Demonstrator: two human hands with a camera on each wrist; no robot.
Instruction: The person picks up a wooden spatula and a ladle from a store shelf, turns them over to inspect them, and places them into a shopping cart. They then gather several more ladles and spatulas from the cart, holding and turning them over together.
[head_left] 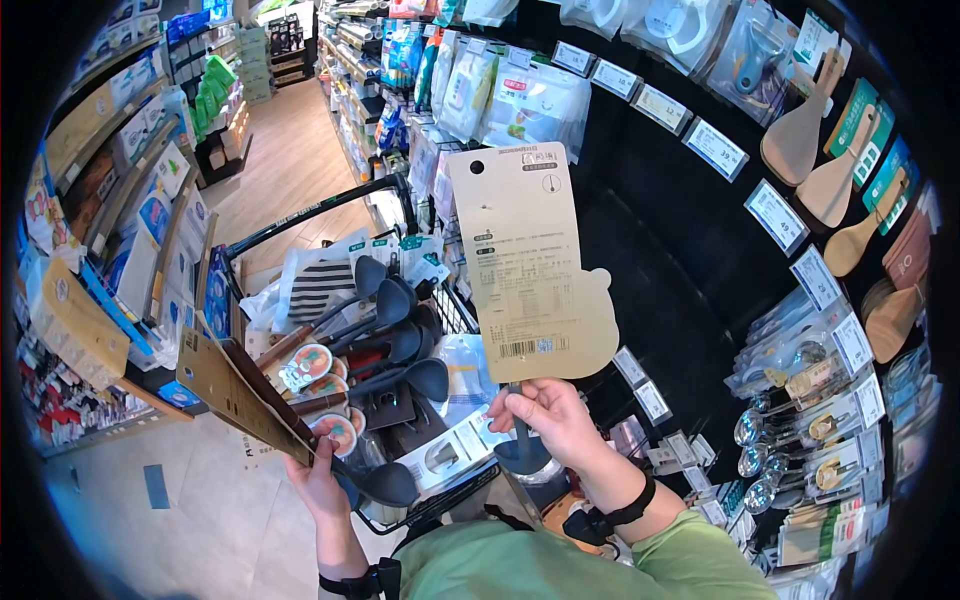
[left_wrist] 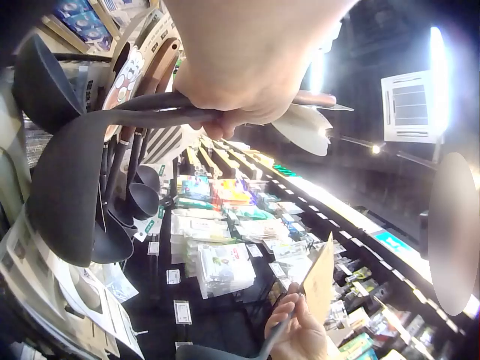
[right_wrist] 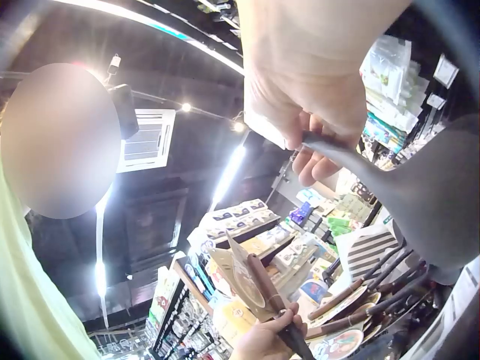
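Observation:
My left hand [head_left: 322, 490] grips the necks of two dark ladles [left_wrist: 64, 187] with brown handles. Their backing cards [head_left: 235, 385] stand up at a slant above the fist. In my right hand [head_left: 550, 415], thumb and fingers pinch the dark neck of another ladle [right_wrist: 442, 195]. Its bowl hangs below the hand, and its tan printed card [head_left: 530, 270] rises upright, back side facing me, hiding the handle. Between the hands, several more carded ladles [head_left: 400, 340] lie in a shopping cart, dark bowls turned toward me.
The cart's black rim [head_left: 320, 215] surrounds the ladles, a striped packet [head_left: 320, 290] and a white box [head_left: 455, 455]. On the right, a black display wall carries wooden spatulas [head_left: 800, 130], price tags [head_left: 785, 220] and metal spoons [head_left: 755, 425]. Stocked shelves [head_left: 130, 210] line the left side.

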